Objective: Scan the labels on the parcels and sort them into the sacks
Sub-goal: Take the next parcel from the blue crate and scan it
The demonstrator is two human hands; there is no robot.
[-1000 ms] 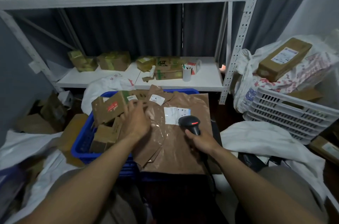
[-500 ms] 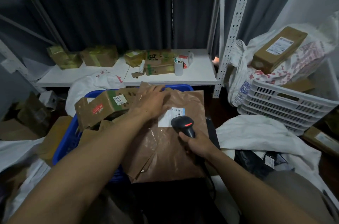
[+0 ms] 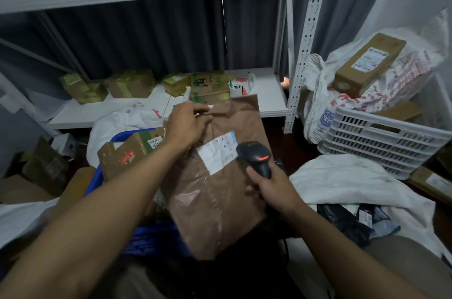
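Note:
My left hand point(image 3: 186, 125) grips the upper left edge of a large brown plastic mailer parcel point(image 3: 220, 191) and holds it tilted up over the blue crate point(image 3: 94, 181). The parcel's white label point(image 3: 217, 151) faces me. My right hand point(image 3: 271, 186) holds a black barcode scanner point(image 3: 255, 156), its head right beside the label's right edge. A brown carton with a red sticker point(image 3: 124, 154) lies in the crate to the left. White sacks lie open at right point(image 3: 347, 181), left point(image 3: 22, 215) and behind the crate point(image 3: 122, 120).
A white shelf unit point(image 3: 271, 100) with small taped boxes stands behind. At right a white slatted basket point(image 3: 381, 142) sits below a sack with a long carton point(image 3: 367, 63) on it. Loose cardboard point(image 3: 44, 171) lies on the floor at left. A black bag point(image 3: 347, 222) lies at lower right.
My left hand moved from the small parcels to the big brown mailer, took its top edge and lifted it upright. The scanner hand stayed beside the label.

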